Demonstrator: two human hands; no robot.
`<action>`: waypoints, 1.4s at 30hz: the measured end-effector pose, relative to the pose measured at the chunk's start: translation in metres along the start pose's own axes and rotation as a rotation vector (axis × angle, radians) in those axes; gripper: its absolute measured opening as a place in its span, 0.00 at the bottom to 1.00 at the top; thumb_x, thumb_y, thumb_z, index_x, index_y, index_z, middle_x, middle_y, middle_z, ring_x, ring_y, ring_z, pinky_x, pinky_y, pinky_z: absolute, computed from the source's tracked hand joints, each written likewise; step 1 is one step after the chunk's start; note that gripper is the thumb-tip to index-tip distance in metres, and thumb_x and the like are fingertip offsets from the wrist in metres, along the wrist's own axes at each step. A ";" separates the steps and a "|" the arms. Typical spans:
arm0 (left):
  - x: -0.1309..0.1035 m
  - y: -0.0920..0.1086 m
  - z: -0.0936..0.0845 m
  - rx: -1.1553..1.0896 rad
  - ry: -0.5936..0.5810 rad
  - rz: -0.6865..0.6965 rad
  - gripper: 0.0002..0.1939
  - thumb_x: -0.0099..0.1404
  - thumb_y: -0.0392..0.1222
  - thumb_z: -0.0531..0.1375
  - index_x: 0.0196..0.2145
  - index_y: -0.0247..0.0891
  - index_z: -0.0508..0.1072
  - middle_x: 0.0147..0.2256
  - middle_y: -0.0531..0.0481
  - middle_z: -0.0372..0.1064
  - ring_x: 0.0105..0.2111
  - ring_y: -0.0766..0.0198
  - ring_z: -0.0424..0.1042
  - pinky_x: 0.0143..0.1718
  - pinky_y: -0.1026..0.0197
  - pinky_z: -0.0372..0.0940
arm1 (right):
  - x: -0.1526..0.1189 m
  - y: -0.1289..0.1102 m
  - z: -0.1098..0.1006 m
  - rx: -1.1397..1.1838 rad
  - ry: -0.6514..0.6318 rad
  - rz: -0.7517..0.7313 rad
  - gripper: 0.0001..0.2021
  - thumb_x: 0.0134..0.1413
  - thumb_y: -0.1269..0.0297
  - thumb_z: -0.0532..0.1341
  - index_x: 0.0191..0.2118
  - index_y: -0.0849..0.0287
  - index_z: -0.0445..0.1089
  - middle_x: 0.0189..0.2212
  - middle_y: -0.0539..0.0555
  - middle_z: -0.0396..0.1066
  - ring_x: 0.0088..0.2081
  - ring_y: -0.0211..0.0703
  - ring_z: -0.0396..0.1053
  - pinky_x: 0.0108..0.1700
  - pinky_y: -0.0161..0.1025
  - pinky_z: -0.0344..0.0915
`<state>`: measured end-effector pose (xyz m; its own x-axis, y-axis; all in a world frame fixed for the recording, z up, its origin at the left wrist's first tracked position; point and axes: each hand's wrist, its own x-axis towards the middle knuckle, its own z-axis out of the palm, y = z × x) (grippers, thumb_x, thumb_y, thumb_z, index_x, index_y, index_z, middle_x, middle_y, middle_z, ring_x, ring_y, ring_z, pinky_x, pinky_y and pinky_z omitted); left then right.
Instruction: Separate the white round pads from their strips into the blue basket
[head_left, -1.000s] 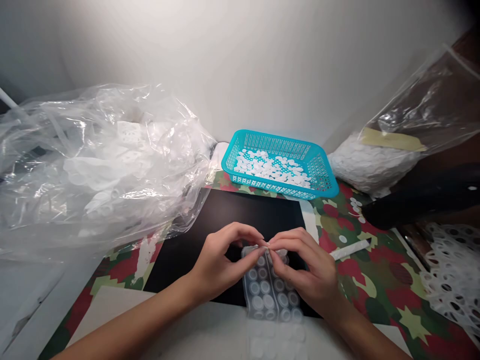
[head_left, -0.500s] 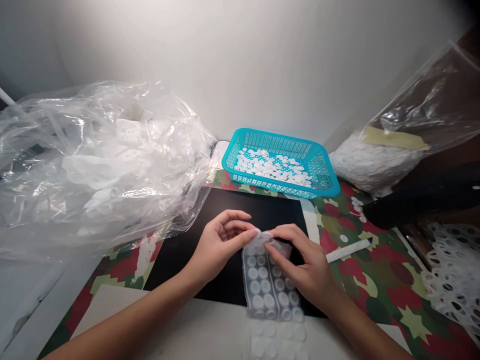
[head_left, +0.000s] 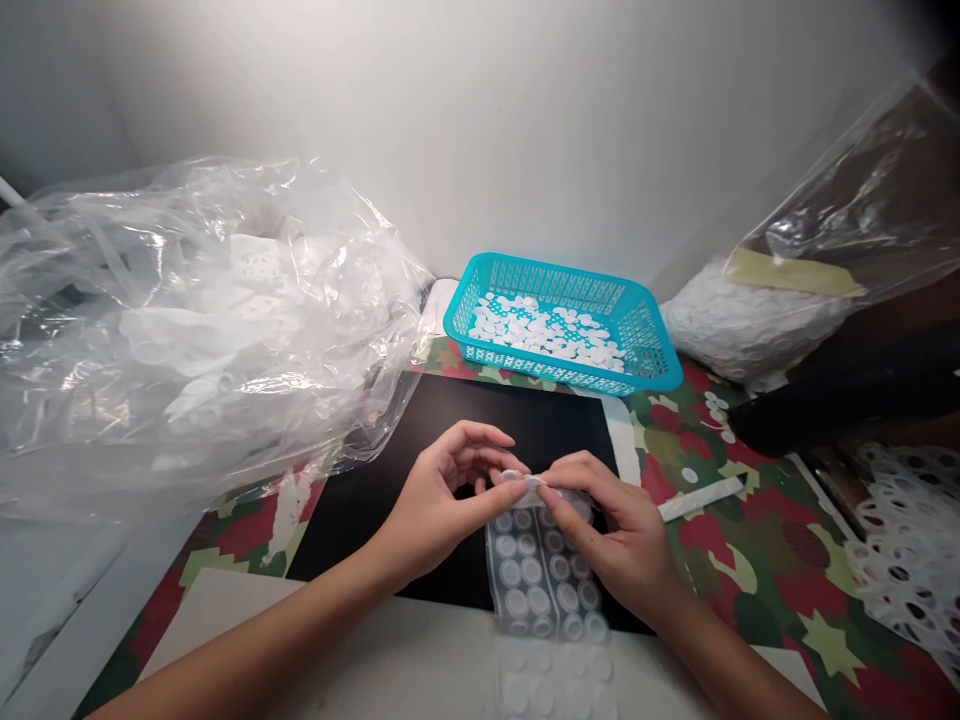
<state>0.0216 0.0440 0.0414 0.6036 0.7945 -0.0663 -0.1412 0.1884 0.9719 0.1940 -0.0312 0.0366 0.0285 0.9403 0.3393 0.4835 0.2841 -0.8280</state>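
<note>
Our left hand [head_left: 442,505] and right hand [head_left: 626,530] both pinch, thumb against fingers, the raised far end of a translucent plastic strip with rows of round white shapes [head_left: 534,575]. It runs over a black rectangular sheet [head_left: 555,420] toward the near edge of our red-and-green patterned bench [head_left: 780,550]. At the far edge sits a turquoise perforated plastic basket [head_left: 559,285].

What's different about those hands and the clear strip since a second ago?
The left hand has opened somewhat: its index finger has lifted away from its thumb. More of the far end of the clear strip now shows between the hands. The right hand still pinches that end. The turquoise basket, its white discs and the black mat stayed put.
</note>
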 end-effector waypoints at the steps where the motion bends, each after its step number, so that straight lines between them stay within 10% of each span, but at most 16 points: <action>1: 0.000 0.000 0.000 0.016 -0.003 0.002 0.15 0.57 0.40 0.66 0.40 0.39 0.67 0.33 0.52 0.71 0.32 0.70 0.68 0.33 0.69 0.61 | 0.000 0.000 0.000 0.003 -0.003 0.004 0.06 0.58 0.71 0.58 0.38 0.54 0.71 0.32 0.50 0.69 0.35 0.39 0.66 0.36 0.36 0.63; 25: 0.005 -0.001 -0.002 -0.091 0.077 -0.056 0.14 0.57 0.39 0.66 0.38 0.37 0.66 0.31 0.53 0.69 0.33 0.69 0.69 0.35 0.68 0.63 | 0.000 0.011 -0.001 0.146 -0.227 0.109 0.29 0.46 0.80 0.57 0.54 0.50 0.56 0.54 0.55 0.59 0.45 0.41 0.65 0.46 0.39 0.66; 32: 0.007 0.001 -0.004 -0.027 0.086 -0.024 0.13 0.57 0.40 0.65 0.37 0.37 0.66 0.30 0.53 0.67 0.33 0.68 0.67 0.35 0.67 0.62 | 0.009 0.019 -0.005 0.203 -0.052 0.100 0.04 0.57 0.66 0.59 0.38 0.56 0.70 0.35 0.53 0.71 0.38 0.42 0.69 0.40 0.38 0.66; 42: -0.003 0.006 -0.003 0.455 -0.086 0.233 0.08 0.59 0.43 0.61 0.37 0.39 0.72 0.36 0.49 0.68 0.37 0.61 0.67 0.40 0.61 0.60 | 0.007 0.014 0.001 0.267 0.035 0.207 0.08 0.52 0.60 0.64 0.29 0.59 0.72 0.26 0.50 0.72 0.29 0.39 0.69 0.32 0.34 0.66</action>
<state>0.0165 0.0449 0.0462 0.6621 0.7314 0.1634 0.0646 -0.2729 0.9599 0.2002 -0.0208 0.0265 0.1339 0.9775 0.1629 0.2183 0.1313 -0.9670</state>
